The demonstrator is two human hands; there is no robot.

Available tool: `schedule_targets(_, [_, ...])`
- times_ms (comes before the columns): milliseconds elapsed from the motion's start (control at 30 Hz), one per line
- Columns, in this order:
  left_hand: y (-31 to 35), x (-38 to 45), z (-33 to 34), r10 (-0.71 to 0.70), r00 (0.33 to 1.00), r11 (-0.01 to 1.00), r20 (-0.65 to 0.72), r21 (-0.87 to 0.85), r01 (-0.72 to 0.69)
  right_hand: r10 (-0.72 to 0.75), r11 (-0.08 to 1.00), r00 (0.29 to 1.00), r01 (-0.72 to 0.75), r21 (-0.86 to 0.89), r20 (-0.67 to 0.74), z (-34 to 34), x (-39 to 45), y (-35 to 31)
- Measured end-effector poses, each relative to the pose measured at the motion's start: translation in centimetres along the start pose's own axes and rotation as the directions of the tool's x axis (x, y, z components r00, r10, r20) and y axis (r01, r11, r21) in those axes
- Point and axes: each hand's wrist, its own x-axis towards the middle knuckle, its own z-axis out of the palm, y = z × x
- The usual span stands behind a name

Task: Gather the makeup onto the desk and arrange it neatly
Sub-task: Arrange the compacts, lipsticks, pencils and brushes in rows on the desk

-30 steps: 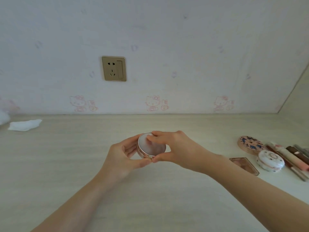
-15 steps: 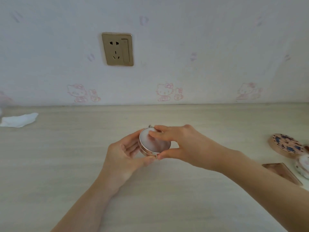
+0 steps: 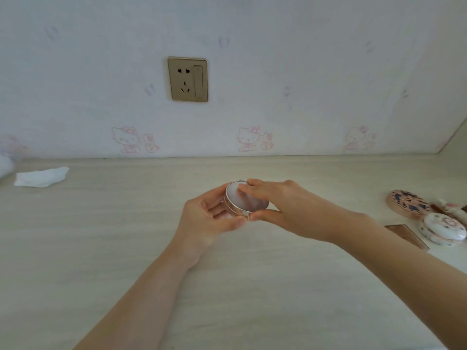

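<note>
Two hands: both hold one round compact (image 3: 246,200) above the middle of the desk (image 3: 101,248), tilted with its pale lid toward the camera
Left hand (image 3: 207,221): cups the compact from the left, thumb curled under its lower rim
Right hand (image 3: 280,210): fingers lie over the lid, thumb pinches the lower rim
Open room: bare desk surface spreads wide to the left and toward the camera
Back edge: desk meets a wall with a socket plate (image 3: 188,79) above
Left edge: a white tissue (image 3: 40,176) lies near the wall
Right edge: a floral round case (image 3: 408,204), a white flowered case (image 3: 442,229) and a flat brown palette (image 3: 406,236) sit close together, all closed; contents hidden
Right corner: a side panel rises beside the wall
</note>
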Motion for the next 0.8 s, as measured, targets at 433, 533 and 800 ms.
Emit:
schedule_targets(433, [0.1, 0.3, 0.1, -0.014, 1.000, 1.000, -0.003, 0.000, 0.014, 0.026, 0.999, 1.000, -0.026, -0.019, -0.014, -0.4, -0.4, -0.8])
schedule_targets(533, [0.1, 0.4, 0.3, -0.022, 1.000, 0.999, 0.000, 0.026, 0.022, 0.069, 0.998, 0.997, -0.070, 0.007, 0.035, -0.6, -0.5, -1.1])
schedule_targets(800, [-0.1, 0.6, 0.6, -0.035, 0.999, 0.998, 0.042, 0.052, 0.032, 0.112, 0.977, 0.986, -0.085, -0.197, 0.127, -1.2, 0.4, -1.8])
